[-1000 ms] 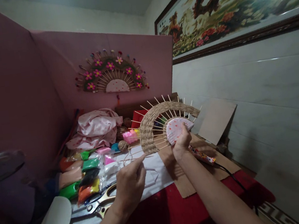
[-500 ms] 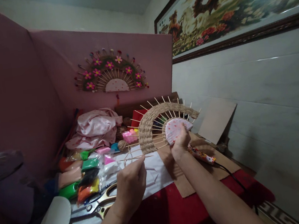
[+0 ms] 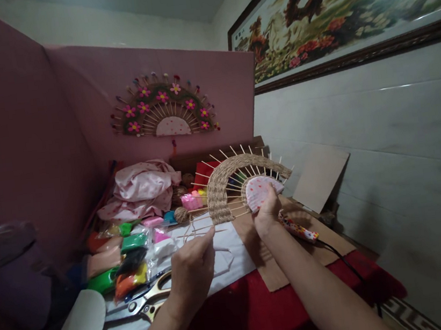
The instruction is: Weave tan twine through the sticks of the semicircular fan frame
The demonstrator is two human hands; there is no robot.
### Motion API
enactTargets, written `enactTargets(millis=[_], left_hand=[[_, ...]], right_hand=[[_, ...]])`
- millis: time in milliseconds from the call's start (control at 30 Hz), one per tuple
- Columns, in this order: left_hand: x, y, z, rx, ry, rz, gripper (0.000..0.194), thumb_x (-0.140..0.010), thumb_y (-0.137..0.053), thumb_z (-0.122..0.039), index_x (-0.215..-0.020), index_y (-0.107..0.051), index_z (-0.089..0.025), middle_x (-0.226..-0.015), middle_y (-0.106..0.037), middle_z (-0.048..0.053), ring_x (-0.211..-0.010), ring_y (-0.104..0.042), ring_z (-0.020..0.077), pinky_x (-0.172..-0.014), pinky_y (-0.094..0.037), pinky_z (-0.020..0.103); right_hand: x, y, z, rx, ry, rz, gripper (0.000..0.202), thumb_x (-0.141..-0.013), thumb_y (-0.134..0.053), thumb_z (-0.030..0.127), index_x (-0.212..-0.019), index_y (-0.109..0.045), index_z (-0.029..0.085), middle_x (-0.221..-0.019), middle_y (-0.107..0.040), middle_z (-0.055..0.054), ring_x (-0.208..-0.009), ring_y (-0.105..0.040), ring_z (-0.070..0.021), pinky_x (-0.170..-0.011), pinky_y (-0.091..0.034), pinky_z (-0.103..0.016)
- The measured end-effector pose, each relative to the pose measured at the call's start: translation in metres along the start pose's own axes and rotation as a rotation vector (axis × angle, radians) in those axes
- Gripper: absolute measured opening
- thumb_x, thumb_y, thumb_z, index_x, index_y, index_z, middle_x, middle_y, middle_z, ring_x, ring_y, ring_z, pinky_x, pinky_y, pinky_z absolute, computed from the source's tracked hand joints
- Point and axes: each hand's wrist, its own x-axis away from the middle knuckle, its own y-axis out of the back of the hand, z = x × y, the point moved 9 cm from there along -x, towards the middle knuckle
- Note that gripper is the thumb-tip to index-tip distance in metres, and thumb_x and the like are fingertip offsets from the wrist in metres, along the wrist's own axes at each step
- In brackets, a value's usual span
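You have no writing, label, brand or number to read here. The packets (image 3: 131,243) at your nine o'clock show only plain colours (too small for any print), and the framed picture (image 3: 341,5) at two o'clock carries no lettering.

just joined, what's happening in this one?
A person is weaving a half-round fan of sticks and straw cord. The right hand holds it up by its dotted paper centre, while the left hand pinches the loose cord end below the woven band. Scissors and clay packets lie on the table; a finished fan hangs on the pink board.
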Motion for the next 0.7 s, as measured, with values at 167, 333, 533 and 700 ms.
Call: enactTargets(millis=[167, 333, 533, 700], left_hand=[[0.000, -0.001, 0.005, -0.025, -0.009, -0.009, 0.029, -0.081, -0.047, -0.011, -0.103, -0.064, -0.015, -0.067, -0.067, 0.004, -0.061, -0.061, 0.0137, -0.057, -0.044, 0.023], [0.001, -0.006, 0.015, 0.003, 0.044, 0.020, 0.027, -0.082, -0.047, -0.014, -0.100, -0.067, -0.018, -0.074, -0.070, 0.006, -0.066, -0.063, 0.0148, -0.064, -0.047, 0.024], [0.003, -0.013, 0.043, 0.377, 0.305, 0.013, 0.021, -0.081, -0.053, -0.027, -0.088, -0.071, -0.020, -0.093, -0.071, 0.007, -0.083, -0.066, 0.0197, -0.072, -0.051, 0.029], [0.005, -0.012, 0.060, 0.518, 0.491, -0.055, 0.027, -0.076, -0.058, -0.037, -0.088, -0.071, -0.016, -0.083, -0.072, 0.006, -0.074, -0.065, 0.0195, -0.063, -0.050, 0.028]], right_hand=[[0.000, -0.001, -0.005, 0.030, -0.027, 0.019, 0.040, -0.072, -0.053, 0.043, -0.096, -0.058, 0.011, -0.084, -0.065, -0.003, -0.070, -0.061, -0.0119, -0.068, -0.052, -0.026], [0.008, -0.002, -0.008, 0.027, -0.060, 0.026, 0.036, -0.074, -0.050, 0.041, -0.094, -0.059, 0.011, -0.084, -0.065, -0.003, -0.070, -0.061, -0.0123, -0.068, -0.052, -0.026], [0.010, -0.006, -0.022, -0.002, -0.151, 0.082, 0.033, -0.074, -0.051, 0.037, -0.093, -0.059, 0.012, -0.086, -0.066, -0.003, -0.071, -0.062, -0.0109, -0.070, -0.052, -0.024], [0.012, -0.008, -0.028, -0.021, -0.188, 0.102, 0.029, -0.072, -0.055, 0.034, -0.090, -0.059, 0.012, -0.084, -0.066, -0.003, -0.072, -0.063, -0.0123, -0.069, -0.053, -0.025]])
